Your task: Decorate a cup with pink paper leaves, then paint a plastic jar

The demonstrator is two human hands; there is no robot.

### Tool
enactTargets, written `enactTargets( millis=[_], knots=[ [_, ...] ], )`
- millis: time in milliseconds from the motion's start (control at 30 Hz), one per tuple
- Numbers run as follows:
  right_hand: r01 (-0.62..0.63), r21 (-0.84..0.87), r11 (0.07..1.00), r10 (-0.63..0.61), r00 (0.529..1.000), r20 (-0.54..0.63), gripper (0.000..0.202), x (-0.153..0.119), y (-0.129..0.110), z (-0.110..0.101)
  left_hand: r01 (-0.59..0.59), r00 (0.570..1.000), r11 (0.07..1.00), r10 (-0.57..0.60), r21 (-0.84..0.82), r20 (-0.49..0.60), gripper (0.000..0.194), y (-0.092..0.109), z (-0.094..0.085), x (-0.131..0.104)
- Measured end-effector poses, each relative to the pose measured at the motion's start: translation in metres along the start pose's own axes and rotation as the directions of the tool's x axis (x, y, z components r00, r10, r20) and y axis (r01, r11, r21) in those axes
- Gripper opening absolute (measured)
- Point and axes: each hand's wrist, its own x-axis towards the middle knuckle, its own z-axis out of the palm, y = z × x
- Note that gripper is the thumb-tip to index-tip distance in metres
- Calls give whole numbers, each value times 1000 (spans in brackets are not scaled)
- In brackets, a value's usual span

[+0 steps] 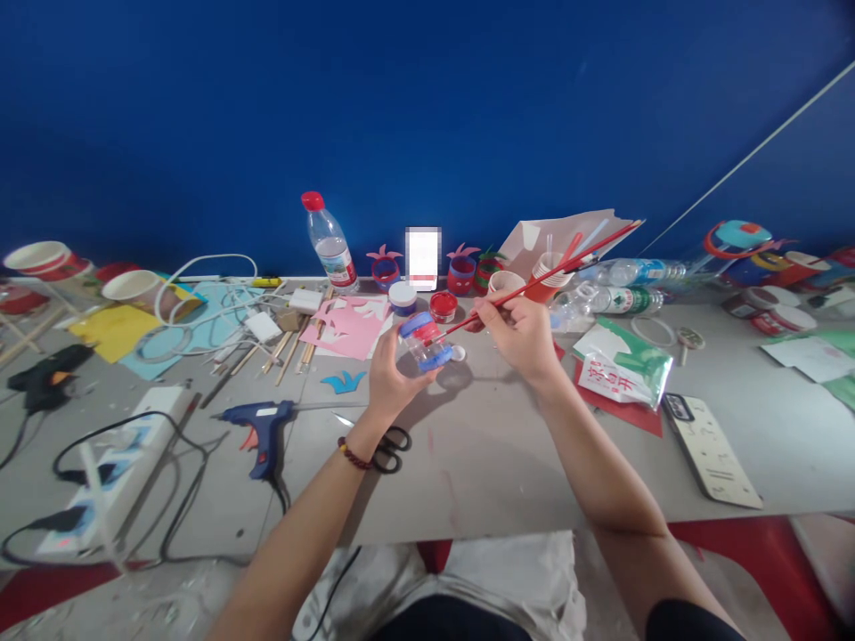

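In my left hand (394,372) is a small clear plastic cup (426,341) with blue bands at both ends and red paint between them; it is tilted. My right hand (517,331) pinches a long red paintbrush (565,270), its tip at the red area of the cup. Behind the cup are an open pot of red paint (443,307) and a blue jar with a white lid (403,298). A small white disc (458,352) lies just right of the cup.
A blue glue gun (260,423), power strip (124,467) and cables lie left. Black scissors (389,450) lie below my left hand. A water bottle (329,245) stands at the back, pink paper (347,325) before it. A phone (712,452) lies right, near plastic bottles (621,298).
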Motion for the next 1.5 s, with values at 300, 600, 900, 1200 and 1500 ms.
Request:
enactTargets(
  millis=[300, 600, 900, 1200, 1500],
  knots=[
    [37, -53, 998, -37, 999, 4, 32, 2, 0, 1, 15, 999, 997, -18, -73, -44, 83, -4, 3, -2],
    [45, -107, 993, -51, 997, -62, 27, 6, 0, -6, 17, 999, 999, -19, -52, -34, 84, -6, 3, -4],
    [3, 31, 1000, -3, 1000, -9, 33, 4, 5, -4, 24, 999, 1000, -24, -2, -21, 84, -1, 2, -3],
    [-1, -13, 1000, 2, 1000, 32, 41, 1, -1, 5, 20, 999, 997, -23, -76, -35, 80, -2, 2, -3],
    [38, -89, 995, -42, 998, -44, 36, 4, -3, -4, 7, 999, 996, -11, -93, -37, 80, -4, 3, -4]
  ],
)
